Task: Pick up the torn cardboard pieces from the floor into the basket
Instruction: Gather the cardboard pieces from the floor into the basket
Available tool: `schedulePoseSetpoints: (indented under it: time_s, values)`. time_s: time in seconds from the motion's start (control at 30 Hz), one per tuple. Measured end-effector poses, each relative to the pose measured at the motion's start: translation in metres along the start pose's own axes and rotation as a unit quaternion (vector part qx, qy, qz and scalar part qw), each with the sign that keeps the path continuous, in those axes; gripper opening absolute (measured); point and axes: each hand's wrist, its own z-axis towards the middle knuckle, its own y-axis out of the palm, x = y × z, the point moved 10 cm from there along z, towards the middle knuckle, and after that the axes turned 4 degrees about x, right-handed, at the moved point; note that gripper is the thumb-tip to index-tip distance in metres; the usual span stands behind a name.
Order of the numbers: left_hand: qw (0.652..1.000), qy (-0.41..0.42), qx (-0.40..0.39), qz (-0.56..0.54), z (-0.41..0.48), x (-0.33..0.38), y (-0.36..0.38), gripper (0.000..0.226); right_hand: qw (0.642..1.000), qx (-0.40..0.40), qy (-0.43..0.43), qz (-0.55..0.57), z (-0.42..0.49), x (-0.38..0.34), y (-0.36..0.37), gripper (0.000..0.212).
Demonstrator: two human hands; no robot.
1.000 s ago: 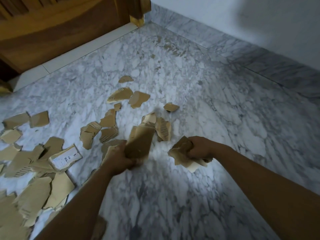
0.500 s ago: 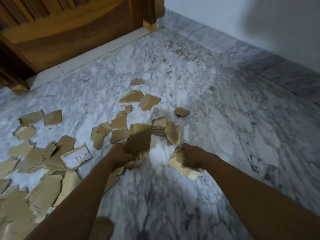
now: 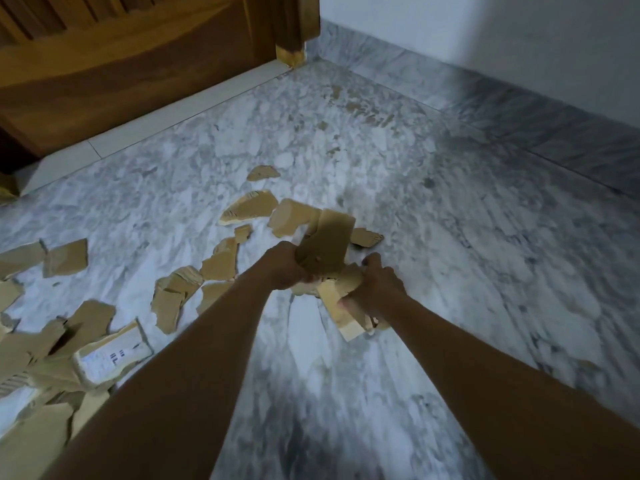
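My left hand [image 3: 285,268] grips a large brown cardboard piece [image 3: 325,244] that stands up from the fist. My right hand [image 3: 375,289] grips a bundle of torn cardboard pieces [image 3: 341,306], pale edges sticking out below. The two hands are close together, almost touching, low over the marble floor [image 3: 450,254]. Several loose torn pieces [image 3: 252,211] lie just beyond and left of the hands. A bigger heap with a labelled piece [image 3: 110,355] lies at the lower left. No basket is in view.
A wooden door [image 3: 121,64] with a pale threshold strip runs along the top left. A white wall [image 3: 502,39] with a grey marble skirting closes the far and right side. One small scrap [image 3: 263,173] lies farthest out.
Both hands have moved forward and closer together, carrying their cardboard. The view has shifted toward the door and the corner.
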Motion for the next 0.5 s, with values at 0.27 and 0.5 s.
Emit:
schedulePoseSetpoints:
  time_s: [0.27,0.5]
  values:
    - [0.987,0.031,0.09,0.128,0.004,-0.001,-0.003,0.047,0.998,-0.059,-0.021,0.009,-0.016,-0.004,-0.001,0.075]
    - [0.999,-0.018,-0.02,0.026,-0.013,-0.023,-0.007,0.065,0.982,-0.158,-0.039,-0.099,0.001,0.027,-0.058,0.044]
